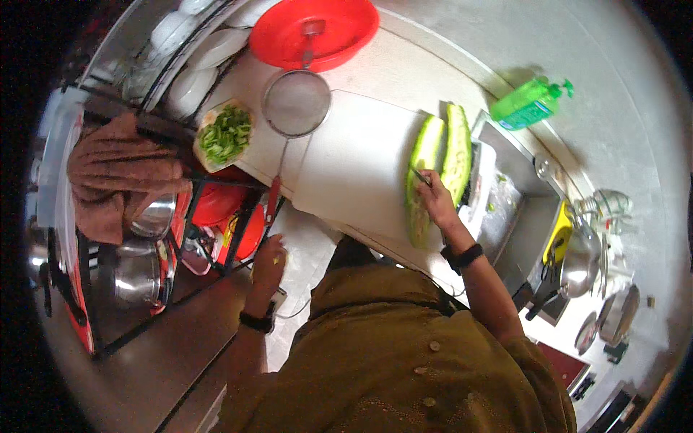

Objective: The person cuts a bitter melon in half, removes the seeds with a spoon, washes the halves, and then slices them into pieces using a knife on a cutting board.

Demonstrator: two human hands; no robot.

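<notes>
My right hand (436,200) grips a small metal utensil (422,177), whose end I cannot make out clearly. It rests over a long pale-green gourd half (426,146) lying at the right side of a white cutting board (352,157). Beside that half lies a second gourd half (457,146), its seedy cut face showing. Off the counter's front edge, to the left of my body, hangs my left hand (268,265). Small yellowish bits show by its curled fingers, and whether it holds anything is unclear.
A fine-mesh strainer (296,103) with a red handle lies left of the board, near a bowl of chopped greens (224,135). Behind stands a red basin (314,38). To the right are a metal sink (514,216) and a green pump bottle (528,105). A rack holds steel pots (135,276).
</notes>
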